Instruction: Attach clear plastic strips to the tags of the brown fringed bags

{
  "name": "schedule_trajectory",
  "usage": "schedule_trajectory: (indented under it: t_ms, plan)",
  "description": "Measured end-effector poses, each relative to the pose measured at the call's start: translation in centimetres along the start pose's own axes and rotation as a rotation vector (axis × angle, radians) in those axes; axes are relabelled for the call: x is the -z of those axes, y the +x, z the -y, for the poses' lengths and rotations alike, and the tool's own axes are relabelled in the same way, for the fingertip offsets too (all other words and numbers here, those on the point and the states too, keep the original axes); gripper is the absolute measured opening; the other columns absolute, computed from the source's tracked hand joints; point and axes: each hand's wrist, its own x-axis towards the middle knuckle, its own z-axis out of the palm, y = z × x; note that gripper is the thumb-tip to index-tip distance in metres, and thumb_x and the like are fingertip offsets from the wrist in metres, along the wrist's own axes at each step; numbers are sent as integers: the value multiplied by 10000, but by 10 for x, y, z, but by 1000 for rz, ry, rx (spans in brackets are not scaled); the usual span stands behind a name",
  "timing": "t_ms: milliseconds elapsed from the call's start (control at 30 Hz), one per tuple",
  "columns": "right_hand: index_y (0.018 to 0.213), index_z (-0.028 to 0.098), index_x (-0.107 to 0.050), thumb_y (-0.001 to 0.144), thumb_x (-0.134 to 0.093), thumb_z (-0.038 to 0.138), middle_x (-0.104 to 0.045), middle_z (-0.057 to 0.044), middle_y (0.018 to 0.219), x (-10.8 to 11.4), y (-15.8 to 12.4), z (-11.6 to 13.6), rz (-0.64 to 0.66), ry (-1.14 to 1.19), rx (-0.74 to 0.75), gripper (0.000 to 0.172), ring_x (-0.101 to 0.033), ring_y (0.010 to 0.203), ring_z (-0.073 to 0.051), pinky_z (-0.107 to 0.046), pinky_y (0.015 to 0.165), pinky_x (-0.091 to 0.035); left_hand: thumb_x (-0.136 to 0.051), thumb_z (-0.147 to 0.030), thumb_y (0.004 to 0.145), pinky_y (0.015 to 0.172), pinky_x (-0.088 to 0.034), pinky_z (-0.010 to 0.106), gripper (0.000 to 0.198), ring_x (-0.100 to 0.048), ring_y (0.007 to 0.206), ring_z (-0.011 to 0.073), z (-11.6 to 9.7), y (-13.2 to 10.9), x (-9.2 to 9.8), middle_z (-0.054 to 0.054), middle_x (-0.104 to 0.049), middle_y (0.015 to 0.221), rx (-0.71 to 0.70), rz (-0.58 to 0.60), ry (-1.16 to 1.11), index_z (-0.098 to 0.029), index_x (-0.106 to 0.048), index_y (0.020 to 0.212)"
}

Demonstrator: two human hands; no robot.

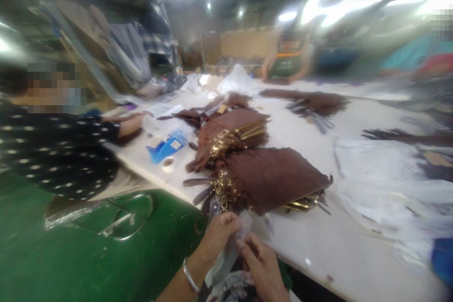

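A clear film hangs between the 2 hands at the table's near edge, just before the brown bags. The left hand, below a silver bangle, pinches its upper part between thumb and fingers; the right hand pinches it just beside, thumb against forefinger. Beyond them on the white table lie 2 stacks of bags, the near stack and the far stack, both with gold metal fittings. Left of these sit a tape roll and a blue packet. White sheets spread to the right. At left, a co-worker in a dotted top reaches over the table; another is at the far side, blurred.
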Motion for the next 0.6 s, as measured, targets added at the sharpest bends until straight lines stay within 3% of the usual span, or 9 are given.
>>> schedule_trajectory:
  t_ms: [167, 333, 467, 600]
  plan:
    - [817, 195, -552, 816, -563, 544, -455, 69, 534, 8, 3, 5, -146, 82, -21, 350, -413, 468, -103, -211, 445, -309, -726, -390, 737, 574, -344, 222, 266, -491, 578, 110, 2, 4, -1, -11, -604, 625, -19, -18, 33, -144, -628, 705]
    - [956, 167, -586, 746, -625, 601, -509, 67, 506, 13, 16, 6, -228, 221, -9, 484, -417, 399, -93, -208, 395, -325, -714, -474, 735, 584, -374, 237, 343, -551, 595, 139, 4, 2, -3, 16, -651, 668, -17, -20, 32, -141, -644, 776]
    - [932, 152, -598, 612, -740, 604, -575, 54, 562, 8, 29, -4, -222, 441, -80, 572, -351, 317, -41, -187, 328, -277, -705, -474, 749, 603, -403, 249, 358, -601, 625, 163, 3, 1, -4, 42, -688, 705, -4, 25, -10, -141, -636, 861]
    - [816, 145, -602, 599, -796, 516, -584, 44, 569, 4, 35, -6, -203, 601, -161, 472, -364, 347, -26, -170, 350, -319, -697, -453, 764, 562, -393, 241, 334, -585, 560, 145, 4, 6, -2, 48, -687, 669, 23, 16, -20, -140, -610, 842]
